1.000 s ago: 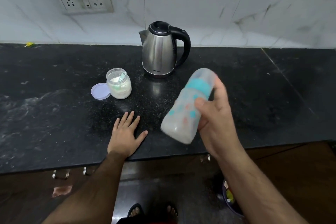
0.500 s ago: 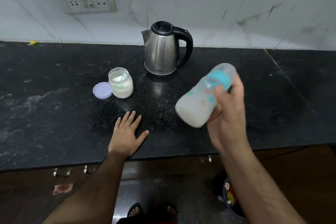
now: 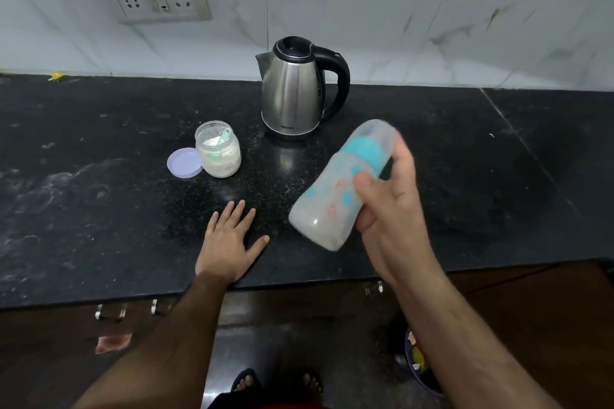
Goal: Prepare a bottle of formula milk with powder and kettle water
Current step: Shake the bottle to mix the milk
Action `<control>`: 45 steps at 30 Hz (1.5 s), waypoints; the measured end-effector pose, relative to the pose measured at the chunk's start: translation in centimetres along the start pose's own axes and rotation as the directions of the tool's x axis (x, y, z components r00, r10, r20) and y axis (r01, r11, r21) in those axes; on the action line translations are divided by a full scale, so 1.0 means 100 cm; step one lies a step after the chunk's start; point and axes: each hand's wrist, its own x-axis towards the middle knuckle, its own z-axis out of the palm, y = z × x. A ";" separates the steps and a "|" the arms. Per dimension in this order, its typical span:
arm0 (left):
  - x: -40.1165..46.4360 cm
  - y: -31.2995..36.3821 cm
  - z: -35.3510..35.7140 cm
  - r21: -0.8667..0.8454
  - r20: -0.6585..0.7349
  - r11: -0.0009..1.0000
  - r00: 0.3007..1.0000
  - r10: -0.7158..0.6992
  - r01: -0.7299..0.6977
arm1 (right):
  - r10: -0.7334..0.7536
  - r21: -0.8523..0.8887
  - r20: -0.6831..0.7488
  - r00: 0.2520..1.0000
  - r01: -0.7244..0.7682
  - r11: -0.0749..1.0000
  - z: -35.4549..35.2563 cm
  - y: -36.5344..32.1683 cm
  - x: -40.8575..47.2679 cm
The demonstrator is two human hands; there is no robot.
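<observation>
Compared with half a second back, the bottle (image 3: 335,191) has dropped lower and a bit leftward in the right hand's grip, and it's blurry, cap end tilted up toward the far right. Left to right along the black counter (image 3: 99,209): a lavender lid (image 3: 184,163) lies flat, touching the open powder jar (image 3: 218,153), which has a teal scoop (image 3: 224,135) sticking out of the powder. The left hand (image 3: 229,241) rests flat near the front edge, fingers spread. The steel kettle (image 3: 295,90) stands at the back edge by the wall. The right hand (image 3: 390,206) holds the bottle above the counter, thumb and fingers curled round it, milky stuff inside.
</observation>
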 end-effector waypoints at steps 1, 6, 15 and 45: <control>0.000 0.000 0.000 -0.002 0.004 1.000 1.000 -0.002 0.002 | 0.003 -0.026 0.044 0.999 -0.002 1.000 0.001 -0.001 -0.003; 0.000 -0.001 0.001 0.000 -0.001 1.000 1.000 -0.001 0.001 | -0.046 -0.027 -0.013 0.999 0.045 0.999 -0.010 -0.003 0.002; 0.001 -0.001 -0.006 -0.037 0.050 0.999 0.999 -0.005 0.006 | -0.022 -0.126 0.075 0.997 0.032 0.991 -0.015 0.001 0.001; 0.031 0.091 -0.276 -0.908 -0.179 0.330 0.950 0.254 -0.260 | -0.054 -0.326 0.242 0.969 0.134 0.936 0.041 -0.063 0.068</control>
